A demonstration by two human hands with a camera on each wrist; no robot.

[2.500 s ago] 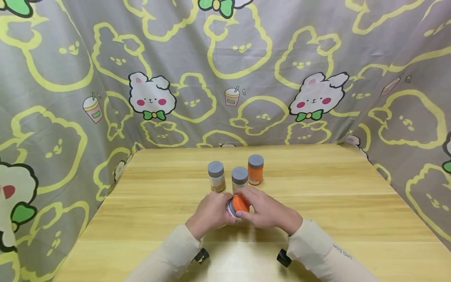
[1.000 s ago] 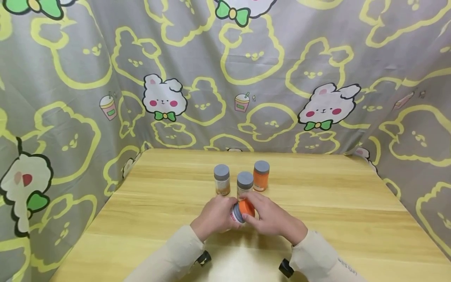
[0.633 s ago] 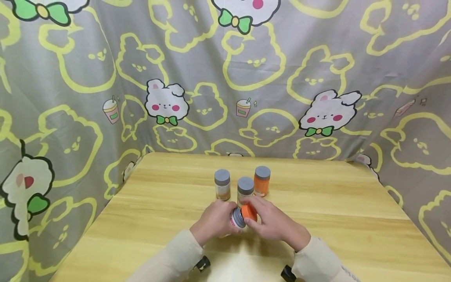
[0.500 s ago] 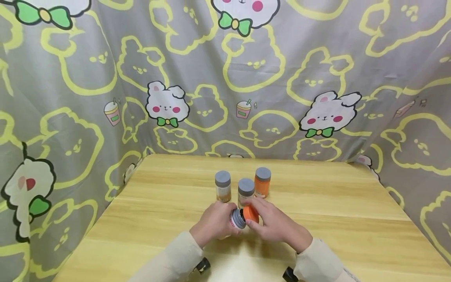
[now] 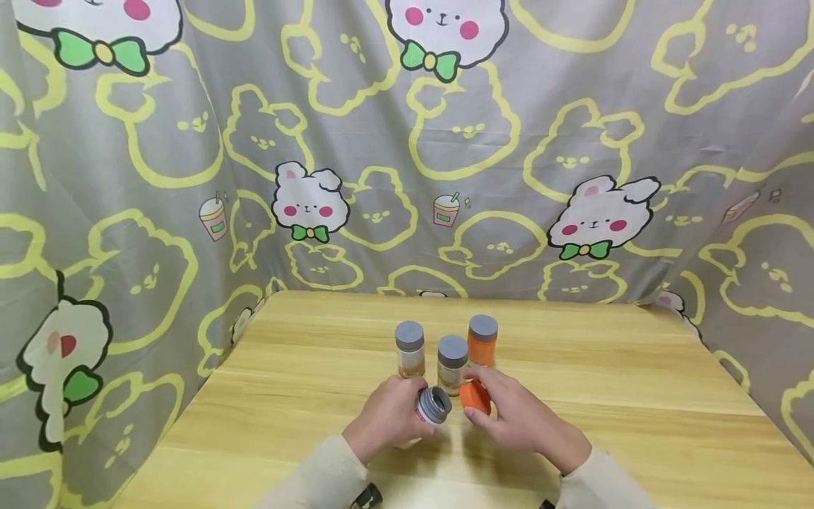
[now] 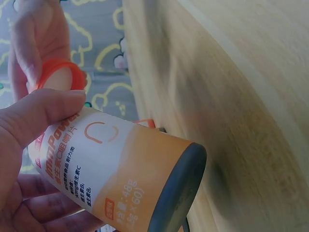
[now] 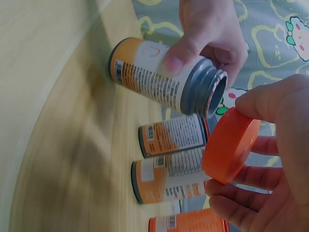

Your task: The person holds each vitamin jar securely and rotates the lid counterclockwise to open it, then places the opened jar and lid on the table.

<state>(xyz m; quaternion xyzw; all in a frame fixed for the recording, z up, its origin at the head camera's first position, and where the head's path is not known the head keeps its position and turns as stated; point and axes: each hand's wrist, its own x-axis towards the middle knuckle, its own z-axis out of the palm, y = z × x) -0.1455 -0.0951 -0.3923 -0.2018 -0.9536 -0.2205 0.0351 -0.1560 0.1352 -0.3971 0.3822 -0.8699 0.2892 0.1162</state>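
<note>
My left hand (image 5: 389, 416) grips a vitamin tablet bottle (image 6: 113, 162) with a white and orange label and a grey base. The bottle is tilted, its grey threaded mouth (image 5: 435, 405) uncovered and facing right. In the right wrist view the mouth's rim is visible, with a dark inside. Between thumb and fingers, my right hand (image 5: 518, 417) holds an orange screw cap (image 7: 231, 145), a short way right of the mouth and apart from it. The left wrist view shows the cap's pale inner side turned toward the bottle.
Just beyond my hands, three more bottles stand upright with grey lids: a left one (image 5: 410, 351) and a middle one (image 5: 452, 366) with pale and orange labels, and an orange one (image 5: 482, 345) farther back. A patterned curtain (image 5: 381, 212) surrounds the wooden table (image 5: 305, 367).
The orange cap, earlier on the bottle's mouth, has come off and moved right with my right hand. My left hand keeps hold of the bottle. The head view has tilted upward.
</note>
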